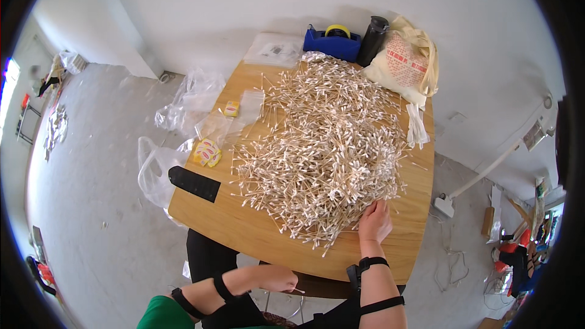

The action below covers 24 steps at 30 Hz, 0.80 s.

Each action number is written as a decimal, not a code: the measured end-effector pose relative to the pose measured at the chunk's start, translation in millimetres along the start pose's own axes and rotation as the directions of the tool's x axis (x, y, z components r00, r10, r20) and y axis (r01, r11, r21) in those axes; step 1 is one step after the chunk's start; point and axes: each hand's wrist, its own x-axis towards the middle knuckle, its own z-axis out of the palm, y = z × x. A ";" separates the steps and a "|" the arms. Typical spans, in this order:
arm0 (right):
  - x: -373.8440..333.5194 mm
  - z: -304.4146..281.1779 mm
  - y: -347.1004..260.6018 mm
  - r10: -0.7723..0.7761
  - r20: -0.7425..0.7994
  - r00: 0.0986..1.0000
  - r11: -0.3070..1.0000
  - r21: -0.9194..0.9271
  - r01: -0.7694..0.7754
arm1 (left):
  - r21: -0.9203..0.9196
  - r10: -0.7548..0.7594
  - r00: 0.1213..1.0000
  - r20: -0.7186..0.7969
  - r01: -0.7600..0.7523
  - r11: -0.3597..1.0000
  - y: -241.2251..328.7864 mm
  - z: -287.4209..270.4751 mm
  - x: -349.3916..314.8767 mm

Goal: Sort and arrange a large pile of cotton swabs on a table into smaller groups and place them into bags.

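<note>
A big heap of cotton swabs (323, 140) with wooden sticks covers most of the wooden table (244, 225). My right hand (374, 220) rests on the near right edge of the heap, fingers curled down into the swabs. My left hand (277, 279) is below the table's near edge, over my lap, closed around a few swabs whose tips stick out to the right. Black straps sit on both forearms.
A black flat strip (194, 183) lies at the table's left corner, small yellow packets (207, 153) and clear plastic bags (234, 119) beside it. A blue tape dispenser (332, 41), a black bottle (372, 39) and a cloth bag (405, 64) stand at the far edge.
</note>
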 end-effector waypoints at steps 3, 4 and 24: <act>-0.5 0.8 2.6 -0.006 0.000 1.000 1.000 -0.003 0.006 | 0.294 -0.308 0.946 -0.099 0.324 0.899 -1.4 37.8 18.4; -1.0 1.0 4.0 -0.007 -0.004 1.000 1.000 0.003 0.007 | 0.327 -0.400 0.905 -0.145 0.425 0.844 -3.0 43.7 25.0; -0.8 -2.2 1.0 0.023 0.034 0.999 0.999 0.029 -0.024 | 0.112 -0.043 0.240 -0.970 0.597 0.794 -56.5 -180.9 -13.5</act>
